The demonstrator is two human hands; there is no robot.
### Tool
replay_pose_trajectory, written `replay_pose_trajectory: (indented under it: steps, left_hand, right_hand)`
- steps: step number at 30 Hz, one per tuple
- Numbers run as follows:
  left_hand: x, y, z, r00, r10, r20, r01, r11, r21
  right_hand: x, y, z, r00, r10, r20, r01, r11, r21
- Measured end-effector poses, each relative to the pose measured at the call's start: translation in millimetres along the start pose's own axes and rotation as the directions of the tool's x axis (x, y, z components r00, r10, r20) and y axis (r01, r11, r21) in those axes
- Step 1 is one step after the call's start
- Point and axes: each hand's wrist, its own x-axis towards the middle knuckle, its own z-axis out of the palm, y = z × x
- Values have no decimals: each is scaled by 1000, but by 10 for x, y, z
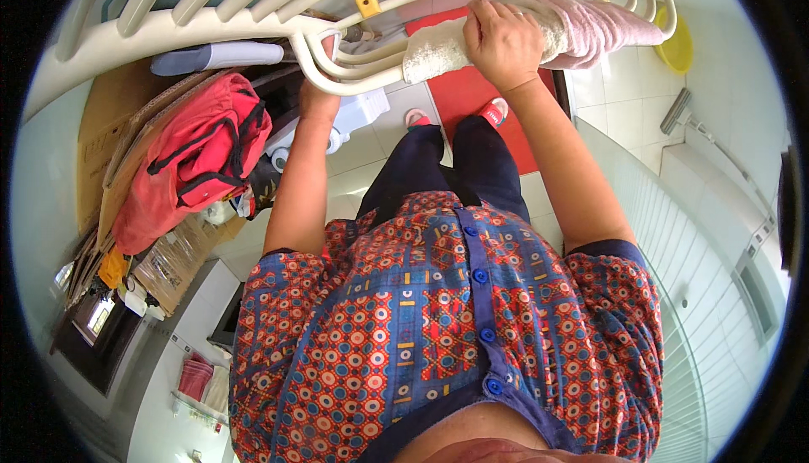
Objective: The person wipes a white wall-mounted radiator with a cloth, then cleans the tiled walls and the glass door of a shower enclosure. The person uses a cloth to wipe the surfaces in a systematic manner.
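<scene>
Smooth glossy cream plastic drying rack (253,21), fluffy rough white terry towel (438,48), soft pink cloth (602,29), matt red fabric bag (198,155), shiny tiled floor (628,117), plain brown cardboard (105,126).

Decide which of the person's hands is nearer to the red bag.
Left. The left hand grips the cream rack's looped bar just right of the red bag; the right hand presses the white towel, farther away.

A red bag (198,155) lies on flattened cardboard (114,139) at the left, a yellow basin (677,46) sits on the tiled floor (628,117), and a red mat (472,96) lies below.
</scene>
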Motion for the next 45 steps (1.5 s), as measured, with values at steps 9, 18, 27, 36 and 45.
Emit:
replay_pose_trajectory:
  steps: [9,18,27,36,45]
  left_hand:
    - [-95,142,222,976,105,-192,-125,987,-96]
    - [-336,253,114,834,-534,139,415,443,-795]
    - [-415,448,-407,915,-404,-16,127,324,-938]
    - [-65,449,-692,995,-67,80,62,996,64]
    - [-162,460,-388,994,-70,-80,68,997,-26]
  right_hand:
    - [29,27,19,998,-20,-63,19,1000,-13]
    - [24,25,-11,999,-20,-43,21,1000,15]
    - [11,18,-44,999,-14,-42,15,1000,11]
    - [-3,34,19,995,-17,-97,19,1000,19]
    - [-9,76,84,993,-43,-112,41,999,-25]
